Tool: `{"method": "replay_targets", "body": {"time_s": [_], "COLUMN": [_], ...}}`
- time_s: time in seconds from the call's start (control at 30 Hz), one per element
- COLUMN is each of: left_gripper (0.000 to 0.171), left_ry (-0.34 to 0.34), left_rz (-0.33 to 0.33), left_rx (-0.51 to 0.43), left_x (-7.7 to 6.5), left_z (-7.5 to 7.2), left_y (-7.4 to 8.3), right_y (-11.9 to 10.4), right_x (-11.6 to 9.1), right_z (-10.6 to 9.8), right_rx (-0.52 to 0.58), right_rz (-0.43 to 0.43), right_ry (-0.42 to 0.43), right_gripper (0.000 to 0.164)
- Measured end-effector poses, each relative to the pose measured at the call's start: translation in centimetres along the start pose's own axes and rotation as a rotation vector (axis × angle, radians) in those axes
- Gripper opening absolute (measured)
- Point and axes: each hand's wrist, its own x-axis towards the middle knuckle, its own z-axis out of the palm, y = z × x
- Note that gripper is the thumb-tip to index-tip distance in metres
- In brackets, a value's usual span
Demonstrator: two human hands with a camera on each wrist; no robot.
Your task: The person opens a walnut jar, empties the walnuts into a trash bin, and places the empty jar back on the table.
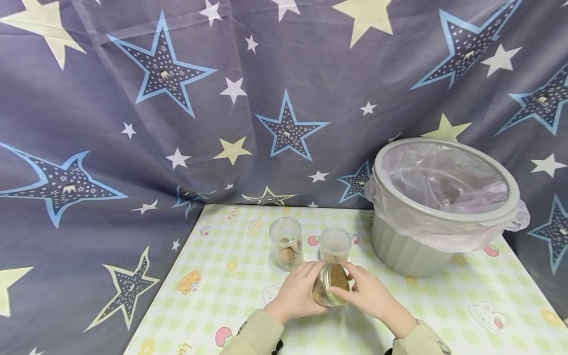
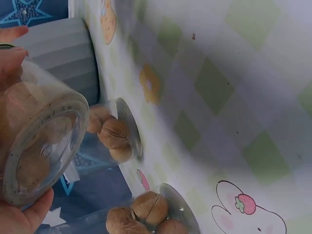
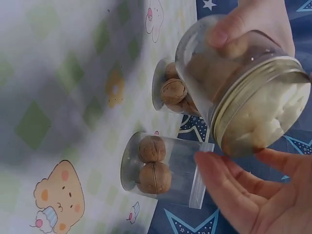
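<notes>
My left hand (image 1: pixel 298 291) grips a clear jar (image 3: pixel 204 63) with a gold lid (image 3: pixel 265 112). Tipped on its side above the table, the jar turns its lid to the right and its base toward the left wrist camera. Brown round shapes show through its wall. My right hand (image 1: pixel 372 297) has its thumb and fingers at opposite edges of the lid, which is on the jar. Behind the hands stand two more clear jars with walnuts: the left jar (image 1: pixel 286 246) and the right jar (image 1: pixel 335 241), whose top looks frosted. Walnuts (image 3: pixel 155 178) lie at that right jar's bottom.
A grey ribbed bin (image 1: pixel 399 251) with a pale pink plastic liner (image 1: pixel 443 231) stands at the back right. The table (image 1: pixel 177 315) wears a green checked cloth with cartoon prints. A star-patterned curtain (image 1: pixel 199 128) hangs behind the table and along its left side.
</notes>
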Motion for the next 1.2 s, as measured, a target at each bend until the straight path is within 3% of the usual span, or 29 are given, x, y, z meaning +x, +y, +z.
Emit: {"method": "replay_targets", "body": {"time_s": [0.6, 1.2], "left_gripper": [0.096, 0.096], "left_ry": [0.022, 0.056], "left_rz": [0.055, 0.081], "left_rx": [0.057, 0.034], "left_x": [0.6, 0.8], "left_z": [0.8, 1.5], "left_y": [0.7, 0.5], "right_y": [0.9, 1.2], "right_x": [-0.9, -1.1], "right_z": [-0.4, -0.5], "right_rx": [0.038, 0.057], "right_rz": [-0.02, -0.032], "right_ry": [-0.006, -0.008], "right_gripper": [0.074, 0.076]}}
